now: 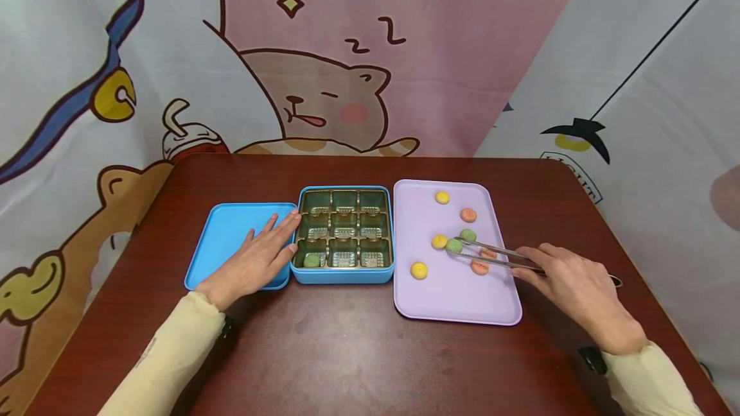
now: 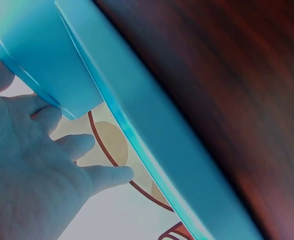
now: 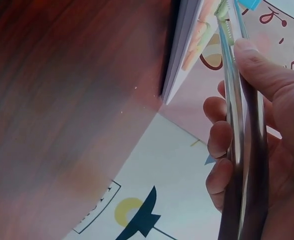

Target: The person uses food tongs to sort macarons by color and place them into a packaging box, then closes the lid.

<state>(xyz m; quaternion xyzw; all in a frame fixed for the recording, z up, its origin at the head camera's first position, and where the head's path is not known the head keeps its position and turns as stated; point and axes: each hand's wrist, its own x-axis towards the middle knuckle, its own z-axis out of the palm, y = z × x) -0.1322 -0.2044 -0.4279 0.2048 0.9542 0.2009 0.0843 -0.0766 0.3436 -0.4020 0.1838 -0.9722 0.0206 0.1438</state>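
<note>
My right hand (image 1: 584, 284) grips a pair of metal tongs (image 1: 500, 262) with thumb and curled fingers. The tongs reach over the lilac tray (image 1: 451, 300), their tips on either side of a small round green piece (image 1: 454, 246). A second green piece (image 1: 467, 235) lies just behind it. My left hand (image 1: 254, 265) has its fingers stretched out, the fingertips at the left wall of a blue box (image 1: 347, 277). Inside the box is a gold divided insert, and another green piece (image 1: 311, 260) sits in its front-left compartment.
Under my left hand lies a blue lid (image 1: 228, 236) beside the box. Yellow pieces (image 1: 419, 270) and orange pieces (image 1: 468, 215) are scattered on the tray. The dark wooden table (image 1: 347, 352) ends at a printed cloth backdrop (image 1: 451, 50).
</note>
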